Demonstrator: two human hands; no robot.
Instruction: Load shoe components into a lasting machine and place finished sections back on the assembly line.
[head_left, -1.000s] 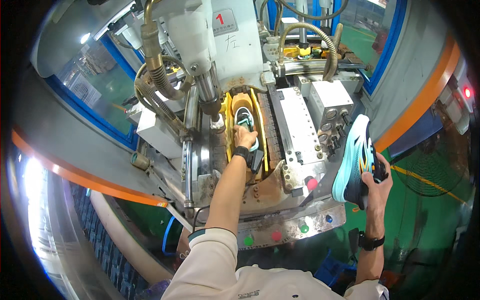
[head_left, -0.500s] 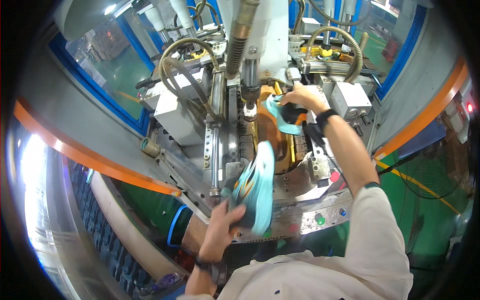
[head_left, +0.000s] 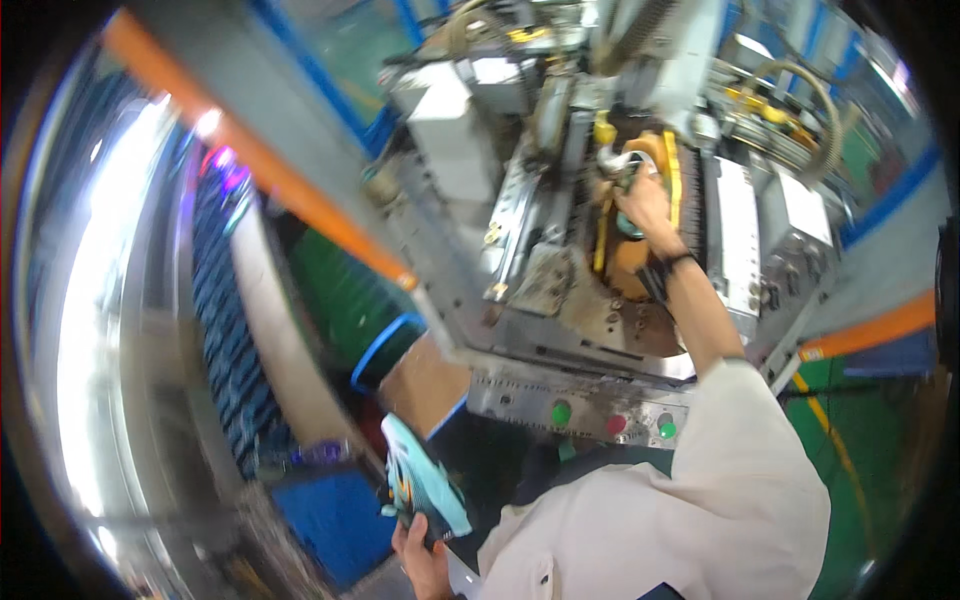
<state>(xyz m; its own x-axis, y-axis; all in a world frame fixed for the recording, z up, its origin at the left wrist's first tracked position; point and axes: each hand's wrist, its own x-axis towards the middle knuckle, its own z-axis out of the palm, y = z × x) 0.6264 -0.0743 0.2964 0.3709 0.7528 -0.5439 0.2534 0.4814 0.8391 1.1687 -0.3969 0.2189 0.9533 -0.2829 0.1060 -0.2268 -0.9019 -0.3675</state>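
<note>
At the lower left, my left hand (head_left: 425, 555) grips a teal shoe upper (head_left: 422, 478) with a dark opening and small orange parts. It is held near the body, away from the machine. Farther up, my right hand (head_left: 648, 210) reaches into the machine, fingers closed at another shoe upper, of which a teal patch (head_left: 628, 226) shows beneath the hand. That piece lies over a brown mould (head_left: 628, 272) between two yellow bars (head_left: 673, 180). A pale curved strip rises by the fingertips, and the hand hides much of the piece.
A front panel (head_left: 520, 398) carries green and red buttons. White boxes (head_left: 455, 125) and metal rods flank the mould. Orange-edged guards (head_left: 320, 205) stand on both sides. At left runs a conveyor with dark ridged matting (head_left: 228, 350); a blue surface (head_left: 335, 525) lies below it.
My left hand has carried its shoe upper from the machine's front down and left. My right hand has brought the other upper over the mould. The view has swung left.
</note>
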